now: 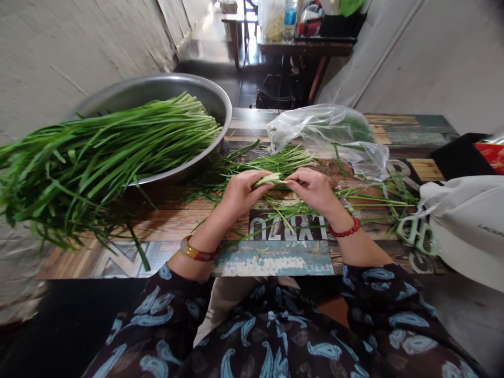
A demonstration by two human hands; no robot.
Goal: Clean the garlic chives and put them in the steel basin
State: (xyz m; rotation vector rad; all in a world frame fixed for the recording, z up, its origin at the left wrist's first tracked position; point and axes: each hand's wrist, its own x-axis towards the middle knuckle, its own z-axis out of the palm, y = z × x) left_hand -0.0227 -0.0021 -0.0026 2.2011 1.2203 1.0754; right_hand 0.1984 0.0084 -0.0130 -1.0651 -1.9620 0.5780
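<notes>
In the head view, my left hand (243,194) is closed around a small bunch of garlic chives (268,180), their pale stem ends pointing right. At those ends my right hand (313,190) pinches with thumb and forefinger; the exact bit between the fingertips is too small to make out. Just beyond both hands lies a loose pile of chives (293,157) on the table. Stray stems (366,198) are scattered to the right and under my wrists. To the left, a large metal basin (225,113) holds a big heap of chives (129,142), leaves hanging over its near left side.
A clear plastic bag (326,128) with greens inside lies behind the pile. Pale green-handled scissors (418,237) rest by a white cap (468,226) at the right. A black box (457,157) stands behind the cap. Another table (307,49) with a bottle is farther back.
</notes>
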